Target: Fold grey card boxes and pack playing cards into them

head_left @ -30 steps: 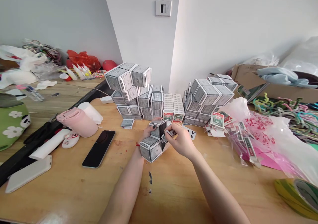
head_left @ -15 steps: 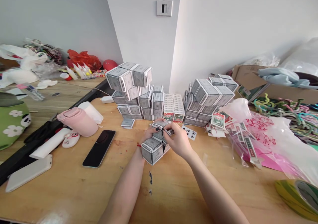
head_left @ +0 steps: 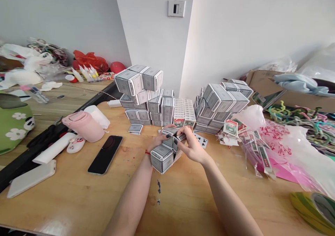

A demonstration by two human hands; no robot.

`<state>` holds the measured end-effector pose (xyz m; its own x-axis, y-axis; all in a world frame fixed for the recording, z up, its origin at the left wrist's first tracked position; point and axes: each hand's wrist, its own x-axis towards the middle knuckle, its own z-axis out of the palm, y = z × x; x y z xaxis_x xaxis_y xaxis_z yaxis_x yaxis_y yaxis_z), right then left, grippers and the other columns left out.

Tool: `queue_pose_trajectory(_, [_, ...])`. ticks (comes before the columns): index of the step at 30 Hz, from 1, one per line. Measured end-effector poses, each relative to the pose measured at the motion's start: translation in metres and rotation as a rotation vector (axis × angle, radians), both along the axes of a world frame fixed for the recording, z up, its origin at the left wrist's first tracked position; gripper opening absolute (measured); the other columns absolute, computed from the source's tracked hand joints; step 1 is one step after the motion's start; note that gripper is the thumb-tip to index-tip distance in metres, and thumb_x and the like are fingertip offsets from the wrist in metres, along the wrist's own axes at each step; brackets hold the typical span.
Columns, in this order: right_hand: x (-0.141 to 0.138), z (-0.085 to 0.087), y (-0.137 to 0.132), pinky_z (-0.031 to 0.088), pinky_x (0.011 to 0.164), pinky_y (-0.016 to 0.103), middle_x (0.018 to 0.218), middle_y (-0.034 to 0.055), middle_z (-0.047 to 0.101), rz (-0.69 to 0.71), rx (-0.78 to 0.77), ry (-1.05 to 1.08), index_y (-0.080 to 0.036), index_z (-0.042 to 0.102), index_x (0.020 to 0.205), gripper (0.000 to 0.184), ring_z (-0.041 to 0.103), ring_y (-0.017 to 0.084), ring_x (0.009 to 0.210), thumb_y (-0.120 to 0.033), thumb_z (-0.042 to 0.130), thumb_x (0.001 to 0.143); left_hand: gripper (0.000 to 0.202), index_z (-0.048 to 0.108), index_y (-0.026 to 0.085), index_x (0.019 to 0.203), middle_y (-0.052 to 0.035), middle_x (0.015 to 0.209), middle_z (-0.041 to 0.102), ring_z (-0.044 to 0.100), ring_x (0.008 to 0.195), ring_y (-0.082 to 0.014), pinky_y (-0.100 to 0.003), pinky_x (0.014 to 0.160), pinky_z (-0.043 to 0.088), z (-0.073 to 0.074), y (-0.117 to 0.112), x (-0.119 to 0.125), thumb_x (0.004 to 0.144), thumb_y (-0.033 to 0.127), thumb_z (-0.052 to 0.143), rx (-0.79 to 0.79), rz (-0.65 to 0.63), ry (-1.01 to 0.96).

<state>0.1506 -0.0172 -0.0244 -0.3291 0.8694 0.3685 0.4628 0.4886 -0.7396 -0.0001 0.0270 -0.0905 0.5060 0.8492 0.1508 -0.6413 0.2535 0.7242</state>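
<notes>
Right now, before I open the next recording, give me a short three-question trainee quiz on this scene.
1. True or false: a thin red thread circles the wrist of the person's left hand, which is on a block of grey-patterned white card boxes.
2. Which lies nearest the person's right hand? A) a loose white playing card with black clubs; B) a yellow-green tape roll; C) a pink cylindrical bottle.
3. Fill in the blank: the black smartphone lies to the ___ of the person's left hand.

Key: 1 true; 2 A; 3 left.
</notes>
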Motion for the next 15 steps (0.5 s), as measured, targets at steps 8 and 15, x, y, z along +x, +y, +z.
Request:
queue_pose_trajectory(8, [0.0092,-0.0017,0.0071,0.036,0.08,0.035,0.084,0.0027,0.054,0.019,0.015,-0.014,-0.022,0.052,0.085,0.009,0.047,0.018,0.082,-0.023,0.055,0.076,0.031,0.053,0.019,0.098,-0.0055,0.11,0.058,0.055,0.099,-0.0228,-0.034,0.084,0.04,-0.0061,0.0003,0.0014,0.068,0.023,0.057,-0.024,0.02,0.005])
queue_pose_trajectory(15, [0.0097,0.0002,0.0068,0.036,0.078,0.033,0.078,0.0008,0.053,0.034,-0.007,-0.046,-0.021,0.054,0.076,0.004,0.046,0.017,0.08,-0.023,0.057,0.076,0.033,0.053,0.018,0.1,-0.0054,0.109,0.059,0.054,0.1,-0.0234,-0.033,0.083,0.04,-0.0044,-0.0018,-0.001,0.067,0.019,0.056,-0.002,-0.015,0.01])
